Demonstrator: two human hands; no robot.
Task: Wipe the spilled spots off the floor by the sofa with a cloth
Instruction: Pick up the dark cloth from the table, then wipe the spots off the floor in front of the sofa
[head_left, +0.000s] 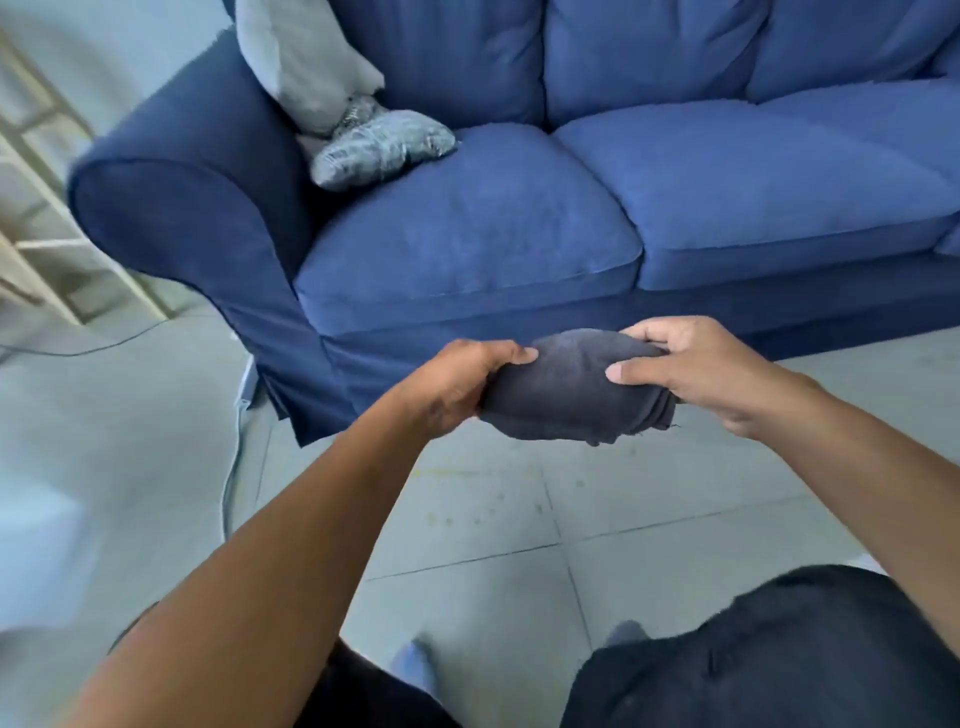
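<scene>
A dark grey folded cloth (566, 389) hangs in the air in front of the blue sofa (467, 244). My left hand (457, 384) grips its left end and my right hand (696, 369) grips its right end, thumbs on top. Below the cloth, small yellowish-brown spilled spots (483, 512) dot the grey tiled floor (493, 613) close to the sofa's front skirt.
Grey cushions (379, 148) lie in the sofa's left corner by the armrest. A pale wooden frame (57, 249) stands at the far left. A thin cable (231, 467) runs along the floor beside the sofa's corner. My dark-trousered knee (769, 654) fills the lower right.
</scene>
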